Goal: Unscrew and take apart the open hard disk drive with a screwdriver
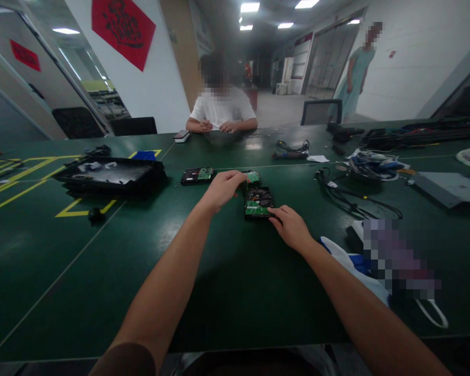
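Note:
A hard drive (259, 201) lies on the green table in front of me, with its circuit board facing up. The thumb and fingers of my right hand (290, 225) grip its near right corner. Just beyond it is a smaller green circuit board (254, 177), partly hidden behind the drive and my fingers. My left hand (224, 189) is closed in a pinch at that board's left edge; what sits between the fingertips is too small to make out. A second hard drive (198, 176) rests to the left of my left hand.
Black plastic trays (113, 175) are stacked at left. On the right are black cables (356, 201), a bundled cable coil (376, 164), a grey metal box (450, 188) and a white-and-blue cloth item (342, 256). A person (223, 112) sits across the table; another person (358, 78) stands farther back.

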The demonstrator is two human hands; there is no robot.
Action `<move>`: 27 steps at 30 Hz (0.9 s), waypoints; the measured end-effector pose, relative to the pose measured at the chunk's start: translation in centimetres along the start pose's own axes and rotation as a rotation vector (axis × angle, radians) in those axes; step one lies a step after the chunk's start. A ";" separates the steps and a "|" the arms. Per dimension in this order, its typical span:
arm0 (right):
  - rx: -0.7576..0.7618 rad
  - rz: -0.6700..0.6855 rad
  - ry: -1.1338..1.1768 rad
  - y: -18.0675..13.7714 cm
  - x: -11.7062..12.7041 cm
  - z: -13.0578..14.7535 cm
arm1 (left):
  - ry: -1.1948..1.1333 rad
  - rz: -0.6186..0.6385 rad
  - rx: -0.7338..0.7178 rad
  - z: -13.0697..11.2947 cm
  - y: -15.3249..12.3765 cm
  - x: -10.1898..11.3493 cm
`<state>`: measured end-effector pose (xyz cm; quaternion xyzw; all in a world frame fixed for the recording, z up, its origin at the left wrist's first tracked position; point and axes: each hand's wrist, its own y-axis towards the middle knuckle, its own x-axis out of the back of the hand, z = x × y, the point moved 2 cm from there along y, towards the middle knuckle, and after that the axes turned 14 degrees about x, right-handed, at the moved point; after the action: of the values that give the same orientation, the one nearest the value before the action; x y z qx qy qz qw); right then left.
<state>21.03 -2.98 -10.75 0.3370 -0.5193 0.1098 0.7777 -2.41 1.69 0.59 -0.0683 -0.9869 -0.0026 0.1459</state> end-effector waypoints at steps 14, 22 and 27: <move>-0.011 0.069 -0.088 0.1 0.5 0.5 | -0.483 0.127 0.195 1.3 0.8 -0.9; 0.040 0.078 -0.146 -0.1 0.5 0.3 | -0.335 0.141 0.122 0.9 0.5 -0.9; 0.038 0.086 -0.190 0.0 0.5 0.5 | -0.365 0.140 0.125 1.1 0.4 -1.0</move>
<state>20.85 -3.37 -10.22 0.3377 -0.6024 0.1206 0.7131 -1.75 2.02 -0.71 -0.1267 -0.9881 0.0812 -0.0314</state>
